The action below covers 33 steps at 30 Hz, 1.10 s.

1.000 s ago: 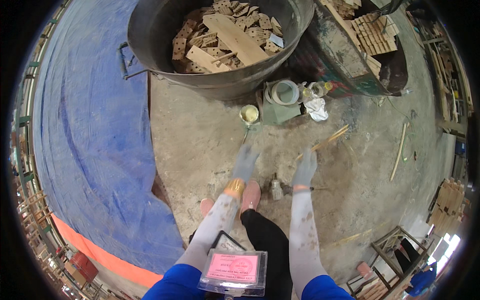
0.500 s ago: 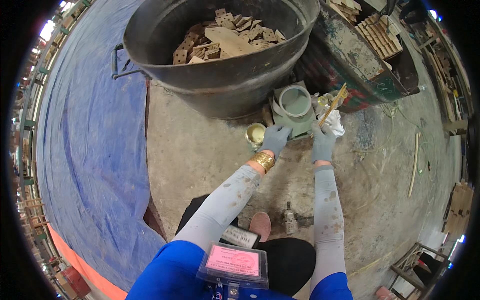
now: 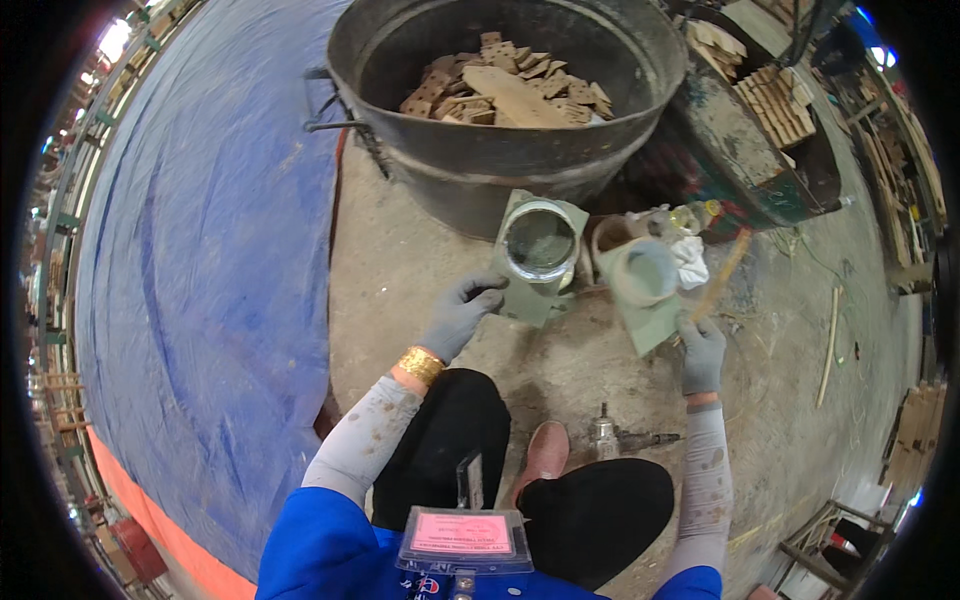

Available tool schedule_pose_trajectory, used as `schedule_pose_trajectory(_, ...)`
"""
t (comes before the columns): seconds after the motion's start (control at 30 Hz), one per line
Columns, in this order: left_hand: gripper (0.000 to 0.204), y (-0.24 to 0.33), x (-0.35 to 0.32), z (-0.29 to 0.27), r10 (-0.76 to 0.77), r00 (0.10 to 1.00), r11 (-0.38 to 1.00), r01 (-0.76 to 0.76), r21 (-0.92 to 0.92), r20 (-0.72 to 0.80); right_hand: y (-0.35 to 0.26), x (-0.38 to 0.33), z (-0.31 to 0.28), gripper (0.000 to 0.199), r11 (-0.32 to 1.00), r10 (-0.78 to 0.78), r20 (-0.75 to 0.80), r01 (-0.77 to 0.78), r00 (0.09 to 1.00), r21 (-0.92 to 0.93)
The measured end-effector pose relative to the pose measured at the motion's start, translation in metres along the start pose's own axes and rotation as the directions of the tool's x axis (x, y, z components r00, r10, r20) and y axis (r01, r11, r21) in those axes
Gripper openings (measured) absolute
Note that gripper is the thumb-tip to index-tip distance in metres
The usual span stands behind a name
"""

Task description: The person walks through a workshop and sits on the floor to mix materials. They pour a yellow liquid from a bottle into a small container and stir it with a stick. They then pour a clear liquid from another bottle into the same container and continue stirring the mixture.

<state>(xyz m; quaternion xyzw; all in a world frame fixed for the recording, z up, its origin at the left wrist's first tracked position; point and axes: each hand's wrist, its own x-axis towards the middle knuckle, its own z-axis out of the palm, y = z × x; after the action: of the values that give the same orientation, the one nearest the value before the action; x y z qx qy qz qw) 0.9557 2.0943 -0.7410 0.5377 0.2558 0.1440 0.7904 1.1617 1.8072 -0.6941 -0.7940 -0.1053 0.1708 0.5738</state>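
Note:
My gloved left hand point(image 3: 462, 315) is closed on the near left edge of a flat green-grey sheet point(image 3: 537, 305). A round pale-rimmed ring point(image 3: 512, 256) on that sheet surrounds a dark, glossy-looking middle. Over to the right, my gloved right hand point(image 3: 703, 357) grips the lower corner of a second green-grey sheet point(image 3: 645, 322), which carries another round ring point(image 3: 622, 275), blurred by motion. A thin wooden stick point(image 3: 727, 272), also blurred, rises from the same hand. Behind that sheet a brownish round container point(image 3: 608, 233) partly shows.
A big dark metal tub point(image 3: 480, 150) holds wood offcuts point(image 3: 520, 90). Beside it leans a worn drum point(image 3: 725, 140) with wood pieces. Clear bottles point(image 3: 690, 217) and white crumpled cloth point(image 3: 690, 262) lie nearby. A metal air tool point(image 3: 606, 437) rests by my foot; blue tarp point(image 3: 210, 280) covers the left.
My hands have moved apart, and two sheets with rings now show separately where one was visible. The view has shifted, and the small cup of pale yellow stuff is out of sight.

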Motion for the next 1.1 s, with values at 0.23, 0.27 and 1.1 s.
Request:
schedule_pose_trajectory(0.23, 0.024, 0.001, -0.067, -0.079, 0.044, 0.943, 0.99, 0.004, 0.143, -0.33, 0.021, 0.003, 0.149, 0.026, 0.873, -0.117, 0.441, 0.303, 0.89, -0.381)
schedule_pose_trajectory(0.27, 0.023, -0.003, -0.074, -0.085, 0.043, 0.94, 0.992, 0.001, 0.13, -0.339, 0.031, 0.006, 0.168, 0.028, 0.826, -0.142, 0.462, 0.362, 0.876, -0.433)
schedule_pose_trajectory(1.1, 0.022, 0.0, -0.093, -0.053, -0.02, 0.913, 0.998, -0.006, -0.062, -0.408, -0.038, 0.103, 0.091, 0.032, 0.252, -0.037, 0.447, 0.441, 0.894, -0.861)
